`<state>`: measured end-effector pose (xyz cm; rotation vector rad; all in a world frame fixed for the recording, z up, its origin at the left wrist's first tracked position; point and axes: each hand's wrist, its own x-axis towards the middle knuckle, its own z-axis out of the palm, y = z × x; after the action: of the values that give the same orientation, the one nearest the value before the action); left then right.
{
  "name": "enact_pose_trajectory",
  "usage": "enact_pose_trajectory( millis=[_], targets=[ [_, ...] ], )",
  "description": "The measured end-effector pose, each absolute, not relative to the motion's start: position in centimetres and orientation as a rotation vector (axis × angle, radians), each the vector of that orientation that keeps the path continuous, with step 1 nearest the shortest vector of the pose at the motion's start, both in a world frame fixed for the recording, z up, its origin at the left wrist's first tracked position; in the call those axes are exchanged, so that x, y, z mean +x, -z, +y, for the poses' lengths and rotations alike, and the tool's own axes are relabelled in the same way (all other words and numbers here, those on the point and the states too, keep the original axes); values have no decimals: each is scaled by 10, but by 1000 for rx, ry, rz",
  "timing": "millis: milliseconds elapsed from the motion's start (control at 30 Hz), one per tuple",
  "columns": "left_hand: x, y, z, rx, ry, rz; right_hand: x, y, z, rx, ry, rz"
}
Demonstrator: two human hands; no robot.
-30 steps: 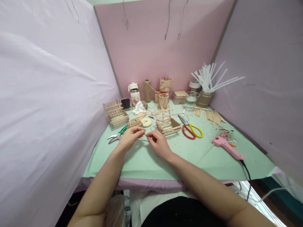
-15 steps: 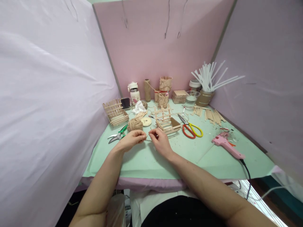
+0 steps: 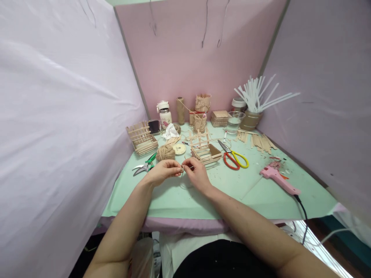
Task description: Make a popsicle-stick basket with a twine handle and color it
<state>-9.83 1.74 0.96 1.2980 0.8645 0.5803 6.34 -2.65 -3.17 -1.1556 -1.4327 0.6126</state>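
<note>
My left hand [image 3: 166, 171] and my right hand [image 3: 197, 173] meet over the front middle of the table, fingertips pinched. Between them runs a thin piece of twine [image 3: 182, 170], mostly hidden by the fingers. Just behind my left hand sits a ball of jute twine [image 3: 165, 152]. Behind my right hand stands a small crate of wooden sticks [image 3: 207, 153] with a fence-like back. Green-handled pruning shears [image 3: 142, 168] lie open to the left of my left hand.
Scissors with red and yellow handles [image 3: 234, 159] lie right of the crate. A pink glue gun [image 3: 279, 179] with a cord rests at the right. Another stick crate [image 3: 142, 139] stands at the left. Toward the back are a cup of water [image 3: 234, 123] and loose wooden sticks [image 3: 262, 143].
My left hand has moved slightly right, closing the gap to my right hand. The twine stretched between them is now bunched at the fingertips.
</note>
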Motion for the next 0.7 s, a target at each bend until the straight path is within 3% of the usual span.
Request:
enact_pose_trajectory(
  millis=[200,433,700],
  targets=[
    [-103,-9,16,1283,-435,779,64,32,-25,-1200,-640,-1416],
    [-92,-1,24,1402,-873,969,61,32,-28,-1124,-588,-1363],
    [-84,8,21,1634,-967,982,62,31,-28,-1179,-531,-1390]
  ],
)
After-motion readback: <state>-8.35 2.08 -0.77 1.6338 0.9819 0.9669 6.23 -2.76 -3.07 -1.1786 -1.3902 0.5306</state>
